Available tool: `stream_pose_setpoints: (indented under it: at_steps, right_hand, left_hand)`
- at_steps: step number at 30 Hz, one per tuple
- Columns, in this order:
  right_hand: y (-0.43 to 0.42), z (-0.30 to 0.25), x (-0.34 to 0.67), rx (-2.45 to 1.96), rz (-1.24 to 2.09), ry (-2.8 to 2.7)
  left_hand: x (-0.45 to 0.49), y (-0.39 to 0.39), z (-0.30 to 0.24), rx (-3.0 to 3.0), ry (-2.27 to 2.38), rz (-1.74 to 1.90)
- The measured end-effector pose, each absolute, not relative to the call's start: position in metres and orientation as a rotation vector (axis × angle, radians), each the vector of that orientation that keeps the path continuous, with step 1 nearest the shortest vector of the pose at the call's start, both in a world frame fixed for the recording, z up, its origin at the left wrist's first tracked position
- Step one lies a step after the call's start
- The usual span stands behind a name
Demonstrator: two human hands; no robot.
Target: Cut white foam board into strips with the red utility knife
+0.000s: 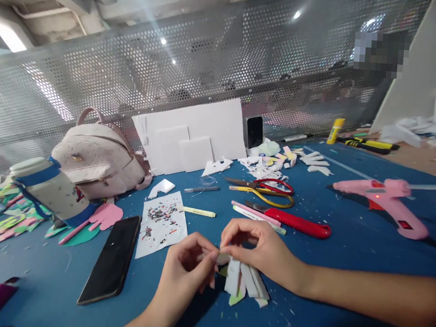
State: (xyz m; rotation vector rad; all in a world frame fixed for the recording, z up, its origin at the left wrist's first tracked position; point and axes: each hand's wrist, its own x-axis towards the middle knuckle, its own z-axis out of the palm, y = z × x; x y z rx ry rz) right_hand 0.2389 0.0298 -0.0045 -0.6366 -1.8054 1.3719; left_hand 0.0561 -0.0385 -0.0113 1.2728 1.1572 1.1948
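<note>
- Head view, hands: my left hand (190,261) and right hand (259,243) meet at the fingertips, thumb and forefinger of each closed in a pinch on a small pale piece (224,258); its shape is mostly hidden.
- Head view, position: the piece sits between my fingertips, just beside the white strips (233,276) near the front of the blue surface (346,252).
- Head view, handling: in my judgement, light, even pressure suits so thin a piece; squeezing may crease it. Steady wrists should help.
- Head view, surroundings: the glue gun (391,195) shows a lit light, so I advise keeping sleeves and forearms off its nozzle.
</note>
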Motion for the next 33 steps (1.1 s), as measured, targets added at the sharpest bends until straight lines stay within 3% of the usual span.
stream_pose_setpoints:
  at_steps: [33]
  right_hand:
    - [0.03,-0.009,0.242,-0.509,0.969,-2.03]
  left_hand:
    - [0.061,-0.045,-0.001,1.354,1.395,1.23]
